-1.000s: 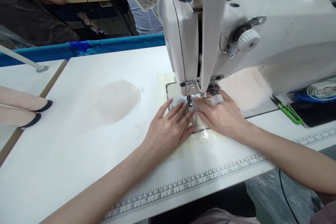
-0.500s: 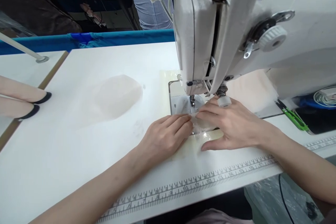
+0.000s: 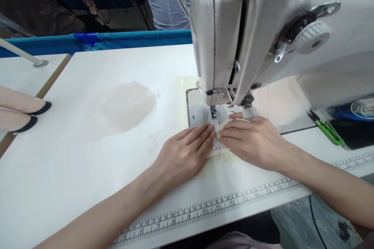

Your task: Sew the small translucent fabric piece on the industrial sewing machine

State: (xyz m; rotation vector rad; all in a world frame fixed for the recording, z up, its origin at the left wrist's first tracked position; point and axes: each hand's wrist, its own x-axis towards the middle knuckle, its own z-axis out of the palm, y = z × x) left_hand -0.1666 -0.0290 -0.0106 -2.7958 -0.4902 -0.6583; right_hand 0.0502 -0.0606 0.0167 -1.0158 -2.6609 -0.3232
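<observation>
A thin, see-through strip [image 3: 216,144] lies in front of the presser foot [image 3: 213,112] of a white sewing machine [image 3: 222,31]. To its left, my left hand [image 3: 187,149] has its fingers pressed together on the strip's edge, thumb hidden beneath. My right hand [image 3: 254,140] pinches the other side, fingertips close to the strip, with its thumb out of sight. Under both hands is the metal needle plate [image 3: 197,114], set in a yellowish sheet on the white table [image 3: 117,171]. Whether the strip is fabric or film I cannot tell.
Green-handled thread snips [image 3: 329,130] lie right of my right hand, beside a dark flat object [image 3: 355,132]. Pale fabric [image 3: 282,99] sits under the machine arm. Two pale rolled pieces with black ends [image 3: 26,114] lie at left. A printed ruler [image 3: 204,212] follows the front edge.
My right thumb, spread out before, has tucked in under the hand. Both hands stay by the presser foot at the strip. The view has shifted slightly.
</observation>
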